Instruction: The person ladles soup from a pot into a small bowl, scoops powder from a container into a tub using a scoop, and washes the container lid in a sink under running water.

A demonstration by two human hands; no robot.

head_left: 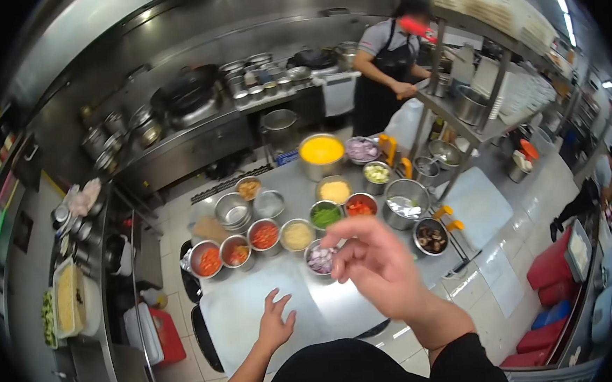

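Observation:
My left hand (277, 322) hovers above the white cutting board (236, 304) with its fingers spread and nothing in it. Raised closer to the camera, my right hand (381, 267) has loosely curled fingers held apart, and no object shows in it. Behind it, partly covered, is a bowl of chopped purple onion (320, 260). Just beyond stand metal containers of minced garlic (297, 234), chopped green herbs (326, 215) and diced red pepper (360, 205). Containers of chopped tomato (263, 234) line the board's far left edge.
A large pot of yellow liquid (321, 150) stands farther back. To the right are an empty-looking metal pot (405, 200), a container of dark mushrooms (431, 237) and a metal shelf post (452, 178). A co-worker (386, 67) in a dark apron stands across the table near the stoves.

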